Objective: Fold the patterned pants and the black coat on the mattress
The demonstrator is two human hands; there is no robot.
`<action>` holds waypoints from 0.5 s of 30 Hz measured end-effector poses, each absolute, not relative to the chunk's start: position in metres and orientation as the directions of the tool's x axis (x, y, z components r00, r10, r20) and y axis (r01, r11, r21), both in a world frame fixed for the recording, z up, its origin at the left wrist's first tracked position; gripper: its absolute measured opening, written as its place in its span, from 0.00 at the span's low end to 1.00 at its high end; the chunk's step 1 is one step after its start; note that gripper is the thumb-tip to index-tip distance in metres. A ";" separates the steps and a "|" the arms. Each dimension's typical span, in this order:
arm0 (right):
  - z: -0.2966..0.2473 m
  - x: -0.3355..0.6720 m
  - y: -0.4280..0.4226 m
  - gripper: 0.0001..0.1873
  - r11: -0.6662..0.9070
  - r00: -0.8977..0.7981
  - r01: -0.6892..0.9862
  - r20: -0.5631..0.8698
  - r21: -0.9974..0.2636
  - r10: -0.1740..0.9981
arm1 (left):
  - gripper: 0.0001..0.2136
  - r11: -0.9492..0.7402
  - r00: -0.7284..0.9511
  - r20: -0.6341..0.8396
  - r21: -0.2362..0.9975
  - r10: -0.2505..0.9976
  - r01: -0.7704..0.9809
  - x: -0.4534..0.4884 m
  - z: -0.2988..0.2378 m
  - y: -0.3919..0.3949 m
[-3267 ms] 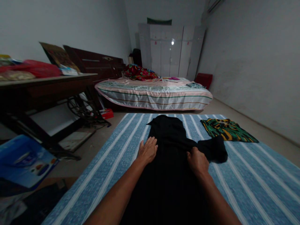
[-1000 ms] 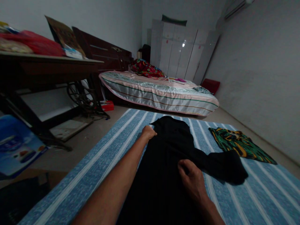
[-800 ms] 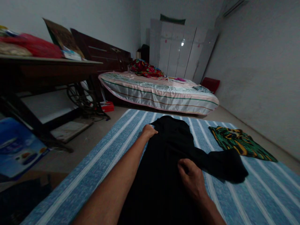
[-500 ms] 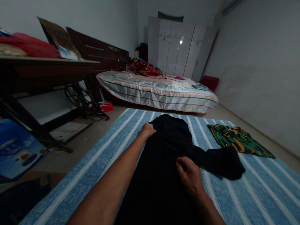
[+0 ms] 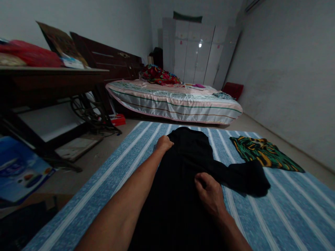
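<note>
A black long-sleeved shirt (image 5: 178,181) lies spread on a blue-and-white striped sheet (image 5: 125,164), with one sleeve (image 5: 243,176) stretched out to the right. My left hand (image 5: 164,143) is closed on the shirt's upper left edge, near the shoulder. Lower down, my right hand (image 5: 210,191) rests at the right side of the shirt's body, its fingers curled in a pinch on the dark cloth. The exact fold under those fingertips is hard to make out. The shirt's lower part runs out of view between my forearms.
A folded green, yellow and black patterned cloth (image 5: 267,153) lies on the sheet at right. Beyond stands a bed (image 5: 178,103) with a red floral blanket (image 5: 159,75). To the left are a treadle sewing table (image 5: 52,75) and a blue printed bag (image 5: 22,170).
The view has shifted slightly. Both hands keep nearly the same places on the shirt, and the cloth lies as before.
</note>
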State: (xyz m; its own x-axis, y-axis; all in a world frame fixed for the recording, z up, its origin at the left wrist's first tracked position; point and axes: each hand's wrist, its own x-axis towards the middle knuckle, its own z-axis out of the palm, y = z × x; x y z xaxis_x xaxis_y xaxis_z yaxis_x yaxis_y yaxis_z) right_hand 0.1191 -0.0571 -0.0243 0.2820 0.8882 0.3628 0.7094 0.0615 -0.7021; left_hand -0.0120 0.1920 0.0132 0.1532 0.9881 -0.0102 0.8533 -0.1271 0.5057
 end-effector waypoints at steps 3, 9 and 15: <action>-0.025 0.119 -0.057 0.09 0.054 0.283 0.710 0.355 -0.702 0.891 | 0.10 -0.170 0.164 0.048 0.386 0.985 0.907 -0.012 0.016 0.180; -0.026 0.119 -0.056 0.09 0.047 0.288 0.714 0.354 -0.699 0.890 | 0.15 -0.329 0.292 0.183 0.224 0.939 0.917 -0.014 0.031 0.147; -0.025 0.119 -0.054 0.08 0.054 0.296 0.717 0.373 -0.695 0.879 | 0.16 -0.560 0.551 0.101 0.141 0.828 0.816 -0.028 0.022 0.103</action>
